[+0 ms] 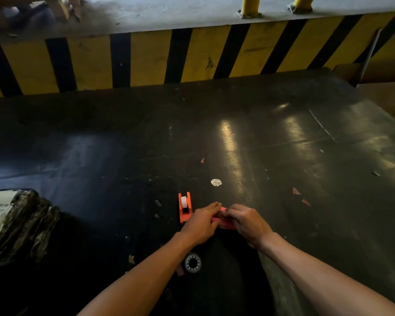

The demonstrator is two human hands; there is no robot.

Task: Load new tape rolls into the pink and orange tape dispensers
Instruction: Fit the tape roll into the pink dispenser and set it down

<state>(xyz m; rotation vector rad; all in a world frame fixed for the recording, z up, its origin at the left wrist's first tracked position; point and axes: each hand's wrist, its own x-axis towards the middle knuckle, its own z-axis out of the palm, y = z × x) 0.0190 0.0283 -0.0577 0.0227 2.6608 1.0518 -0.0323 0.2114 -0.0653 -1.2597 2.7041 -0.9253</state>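
Both hands are down on the dark tabletop, and the pink tape dispenser sits right between them. The left hand closes its grip over the dispenser's near-left end, fingers curled across the top; the right hand clamps the other side, fingertips pinched in at the top edge. Only slivers of pink show between the two hands, so whether a roll sits inside cannot be told.

Just left of the left hand stands the orange tape dispenser, upright, touching nothing but the tabletop, with one white tape roll seated in its cradle. Nearer the person, under the left forearm, one loose tape roll lies flat, its core ring facing up.

The count: two dispensers, one pink and one orange; two rolls in sight, one loaded and one loose. A round white sticker lies beyond the hands, and a wrapped black parcel with a label rests at the far left.
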